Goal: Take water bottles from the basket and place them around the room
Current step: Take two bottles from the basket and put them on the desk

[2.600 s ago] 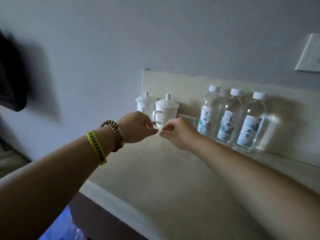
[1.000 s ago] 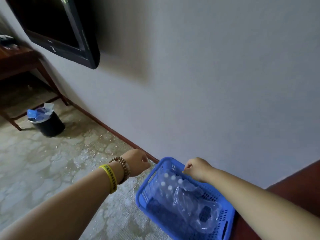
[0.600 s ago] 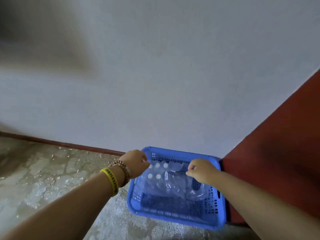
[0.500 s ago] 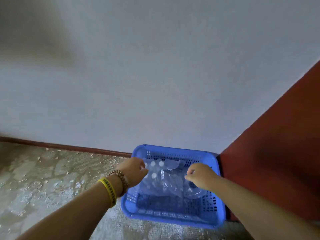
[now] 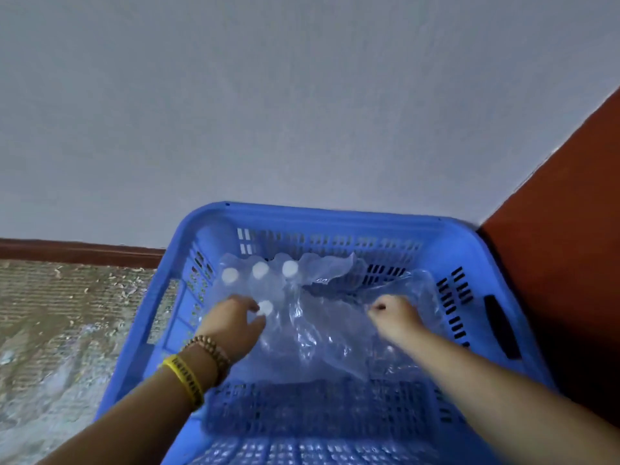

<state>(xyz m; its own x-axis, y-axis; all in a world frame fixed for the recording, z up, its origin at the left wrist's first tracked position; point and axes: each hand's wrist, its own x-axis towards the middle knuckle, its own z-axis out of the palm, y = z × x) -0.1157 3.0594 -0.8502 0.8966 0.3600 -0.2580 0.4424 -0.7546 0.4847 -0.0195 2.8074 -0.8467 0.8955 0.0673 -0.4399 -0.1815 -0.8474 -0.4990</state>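
Observation:
A blue plastic basket (image 5: pixel 335 217) stands on the floor against the wall. Inside it, at the far left, several clear water bottles with white caps (image 5: pixel 260 270) stand upright in a torn clear plastic wrap (image 5: pixel 328 333). My left hand (image 5: pixel 231 325), with a yellow band and a bead bracelet on the wrist, is down in the basket with its fingers curled around the nearest bottle (image 5: pixel 265 307) just below the cap. My right hand (image 5: pixel 394 312) is closed in a fist, pinching the loose wrap to the right of the bottles. The bottle bodies are blurred behind the wrap.
A grey wall (image 5: pixel 302 112) rises right behind the basket. A red-brown piece of furniture (image 5: pixel 570 236) touches the basket's right side. A dark red baseboard (image 5: pixel 77 251) and patterned carpet (image 5: pixel 67 323) lie to the left.
The view turned from the shelf of bottles and cups down to the basket. Both hands dropped from above the rim into it; the left reached a bottle, the right gripped the wrap.

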